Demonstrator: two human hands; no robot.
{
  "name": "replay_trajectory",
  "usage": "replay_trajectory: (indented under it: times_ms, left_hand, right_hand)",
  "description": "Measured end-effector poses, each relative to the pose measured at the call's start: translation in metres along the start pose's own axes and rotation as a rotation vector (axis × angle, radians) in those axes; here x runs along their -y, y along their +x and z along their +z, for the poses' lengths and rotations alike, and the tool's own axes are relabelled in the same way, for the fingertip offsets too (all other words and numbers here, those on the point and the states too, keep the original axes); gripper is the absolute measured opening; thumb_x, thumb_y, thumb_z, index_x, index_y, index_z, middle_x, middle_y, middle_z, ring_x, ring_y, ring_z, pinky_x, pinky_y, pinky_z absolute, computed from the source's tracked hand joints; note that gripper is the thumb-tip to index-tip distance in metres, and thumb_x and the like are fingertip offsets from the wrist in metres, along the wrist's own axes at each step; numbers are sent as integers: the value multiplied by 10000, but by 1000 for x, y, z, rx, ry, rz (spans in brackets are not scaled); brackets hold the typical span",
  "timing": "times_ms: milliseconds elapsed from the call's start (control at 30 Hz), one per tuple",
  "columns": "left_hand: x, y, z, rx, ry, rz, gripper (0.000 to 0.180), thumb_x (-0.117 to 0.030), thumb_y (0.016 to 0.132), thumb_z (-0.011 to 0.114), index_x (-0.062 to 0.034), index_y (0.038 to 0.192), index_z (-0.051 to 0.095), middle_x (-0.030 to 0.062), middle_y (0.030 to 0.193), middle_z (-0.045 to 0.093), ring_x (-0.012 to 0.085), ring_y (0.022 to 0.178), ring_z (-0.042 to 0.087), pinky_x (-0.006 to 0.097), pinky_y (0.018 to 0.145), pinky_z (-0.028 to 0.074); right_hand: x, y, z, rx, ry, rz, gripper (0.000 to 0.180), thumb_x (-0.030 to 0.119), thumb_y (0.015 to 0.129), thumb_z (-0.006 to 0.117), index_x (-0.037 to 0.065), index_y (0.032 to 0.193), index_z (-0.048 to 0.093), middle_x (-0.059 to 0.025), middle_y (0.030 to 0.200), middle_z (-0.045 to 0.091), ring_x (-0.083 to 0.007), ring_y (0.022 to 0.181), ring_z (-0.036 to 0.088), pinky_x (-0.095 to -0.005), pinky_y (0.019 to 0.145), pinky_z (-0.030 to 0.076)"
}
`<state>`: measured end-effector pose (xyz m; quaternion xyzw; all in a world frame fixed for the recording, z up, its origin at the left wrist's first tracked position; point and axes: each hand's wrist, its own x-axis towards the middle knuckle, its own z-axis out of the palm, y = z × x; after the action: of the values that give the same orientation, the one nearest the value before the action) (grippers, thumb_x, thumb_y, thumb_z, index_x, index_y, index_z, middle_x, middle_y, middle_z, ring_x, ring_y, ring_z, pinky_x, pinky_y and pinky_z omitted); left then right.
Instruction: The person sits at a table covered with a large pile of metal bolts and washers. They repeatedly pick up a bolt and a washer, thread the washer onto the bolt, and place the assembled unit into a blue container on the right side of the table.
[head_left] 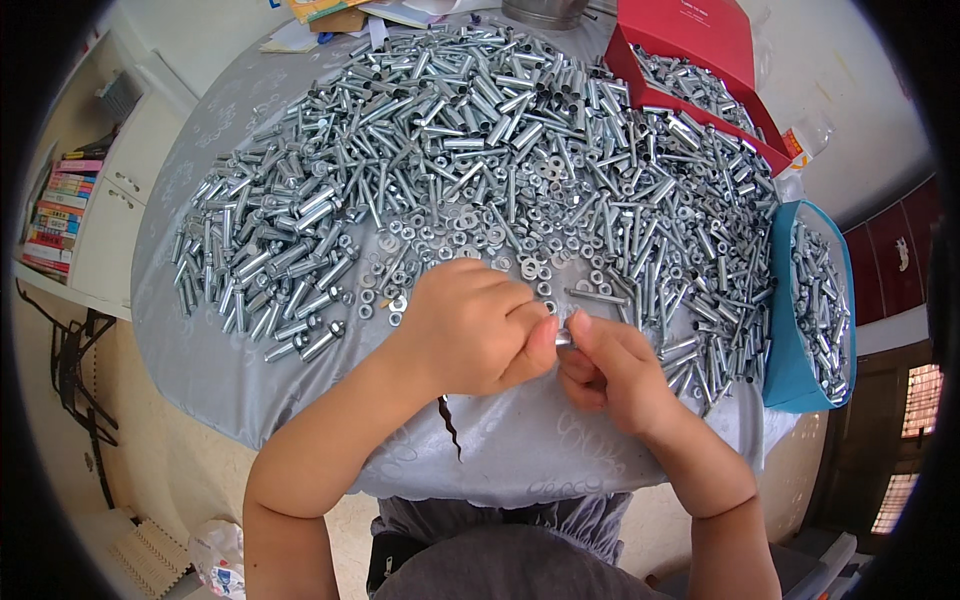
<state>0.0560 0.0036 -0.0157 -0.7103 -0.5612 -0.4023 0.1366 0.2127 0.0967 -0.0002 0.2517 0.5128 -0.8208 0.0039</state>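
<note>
A round desk [200, 330] with a shiny grey cloth [520, 450] fills the middle of the room. On the left stands a white cupboard [120, 190], and a row of books [55, 210] sits on a shelf next to it. The floor [170, 460] is pale and plain. On the right is a dark red wall [895, 255] and a window [920, 400] with bright light coming in.

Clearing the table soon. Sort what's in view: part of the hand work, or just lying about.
In hand:
left hand and right hand, pinching a small metal part
washers
sleeves
bolts

Lying about:
red box
blue box
books
papers
</note>
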Motion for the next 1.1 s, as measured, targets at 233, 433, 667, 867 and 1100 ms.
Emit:
replay_trajectory:
  times_ms: [233,433,667,867,1100]
  left_hand:
    - [-8,1,-2,-14,-598,-727,376,-290,868,485,-78,558,510,6,498,463,168,415,429,277,416,330]
    - [17,14,-18,-394,-1104,-1261,406,-454,893,429,-132,649,384,-46,542,329,77,433,307,231,433,295]
    - [54,4,-46,-767,-1259,-1197,366,-449,907,390,-130,728,403,-30,632,360,94,528,329,247,519,317]
    - [73,-1,-66,-851,-1168,-1160,286,-360,925,368,-118,779,410,-19,673,374,96,561,331,242,541,309]
    - [86,-10,-75,-907,-1063,-1110,284,-361,901,407,-121,752,438,-14,674,413,112,576,356,260,560,323]
  right_hand:
    - [2,0,-8,-69,-16,-216,417,366,928,358,60,654,431,10,539,345,-94,490,372,-211,467,265]
    - [9,3,-14,-216,109,-255,351,310,919,381,74,662,423,13,535,341,-101,470,370,-229,455,302]
    - [10,6,-19,-219,163,-230,300,259,904,424,82,662,416,19,541,337,-102,474,374,-238,458,322]
    - [10,7,-18,-208,158,-225,293,249,900,434,84,658,415,23,542,329,-102,476,370,-237,464,319]
    - [10,5,-18,-197,143,-213,298,253,899,443,86,654,414,27,542,318,-101,479,370,-235,469,315]
